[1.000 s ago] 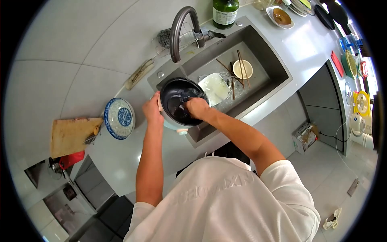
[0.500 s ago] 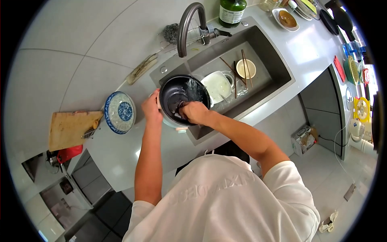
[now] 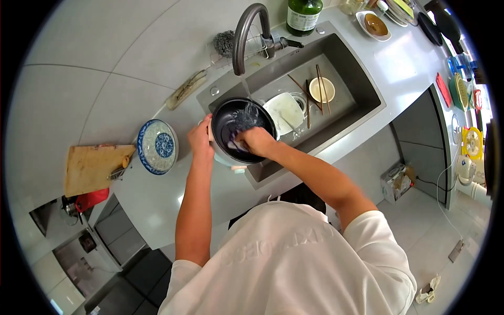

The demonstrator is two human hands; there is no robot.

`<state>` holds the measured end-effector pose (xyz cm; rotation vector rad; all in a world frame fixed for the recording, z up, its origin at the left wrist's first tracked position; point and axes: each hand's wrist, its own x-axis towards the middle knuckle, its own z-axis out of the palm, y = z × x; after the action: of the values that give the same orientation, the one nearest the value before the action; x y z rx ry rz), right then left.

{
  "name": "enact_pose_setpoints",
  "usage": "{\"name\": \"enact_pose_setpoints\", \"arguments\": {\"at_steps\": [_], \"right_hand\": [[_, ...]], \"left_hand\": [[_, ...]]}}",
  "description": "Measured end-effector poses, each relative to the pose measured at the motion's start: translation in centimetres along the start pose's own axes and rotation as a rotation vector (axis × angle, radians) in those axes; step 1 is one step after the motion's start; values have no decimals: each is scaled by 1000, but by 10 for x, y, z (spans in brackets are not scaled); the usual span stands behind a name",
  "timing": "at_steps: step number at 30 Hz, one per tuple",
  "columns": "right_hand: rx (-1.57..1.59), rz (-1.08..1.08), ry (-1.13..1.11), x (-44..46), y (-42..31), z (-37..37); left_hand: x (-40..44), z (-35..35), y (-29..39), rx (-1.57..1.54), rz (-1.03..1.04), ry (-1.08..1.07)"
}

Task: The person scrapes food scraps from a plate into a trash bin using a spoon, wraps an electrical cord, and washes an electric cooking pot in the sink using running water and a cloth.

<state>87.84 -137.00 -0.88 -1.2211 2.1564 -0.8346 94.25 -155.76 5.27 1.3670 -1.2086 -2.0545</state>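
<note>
A black-lined pot [image 3: 222,116] with light pinkish handles is held over the left end of the sink [image 3: 344,123], its mouth turned up toward me. My left hand [image 3: 200,138] is closed around the handle on its left side. Reaching inside, my right hand [image 3: 256,142] presses a purple-and-white dishcloth [image 3: 238,145] against the inner wall; the fingers mostly hide the cloth. Water runs from the faucet [image 3: 240,47] into the pot. Just right of it in the sink lie a white dish [image 3: 283,109], a small cream bowl [image 3: 326,90] and several chopsticks [image 3: 308,111].
A blue-and-white bowl [image 3: 156,147] stands on the counter to the left, near a wooden cutting board [image 3: 92,168]. Behind the sink are a green bottle [image 3: 303,20] and a steel-wool scrubber [image 3: 224,43]. A white dish with a brown bowl [image 3: 376,24] sits at the back right.
A water stream from the faucet into the pot now shows clearly. My right hand has shifted slightly inside the pot with the cloth. My left hand keeps its hold.
</note>
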Motion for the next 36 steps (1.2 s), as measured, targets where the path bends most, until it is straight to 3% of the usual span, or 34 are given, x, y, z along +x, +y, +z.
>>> {"name": "enact_pose_setpoints", "arguments": {"at_steps": [2,5,9,14,17,21,25,29,31,33,36], "right_hand": [[-48,84,-120,-8,-7,-17],[-184,206,-23,17,5,-2],[-51,80,228,27,-9,2],[38,-7,-73,3,-15,-16],[-92,101,89,11,-8,-15],[-230,-17,344,24,-28,1],[-241,19,7,17,-53,4],[-218,-88,129,34,-52,10],[-282,54,145,39,-50,3],[-287,229,-50,37,-50,-6],[-281,141,-215,12,-55,-16]], "left_hand": [[-3,-4,1,-13,-5,-5],[-6,-7,0,-51,-11,-30],[-5,-12,-7,-71,10,-37],[5,-28,-3,-134,-32,-51],[-1,-39,4,-173,-59,-83],[5,-55,0,-294,-31,-128],[11,-55,-3,-300,-20,-118],[8,-41,4,-263,-50,-82],[10,-36,2,-240,-46,-88],[12,-32,3,-211,-56,-84],[11,-35,1,-193,-93,-56]]}}
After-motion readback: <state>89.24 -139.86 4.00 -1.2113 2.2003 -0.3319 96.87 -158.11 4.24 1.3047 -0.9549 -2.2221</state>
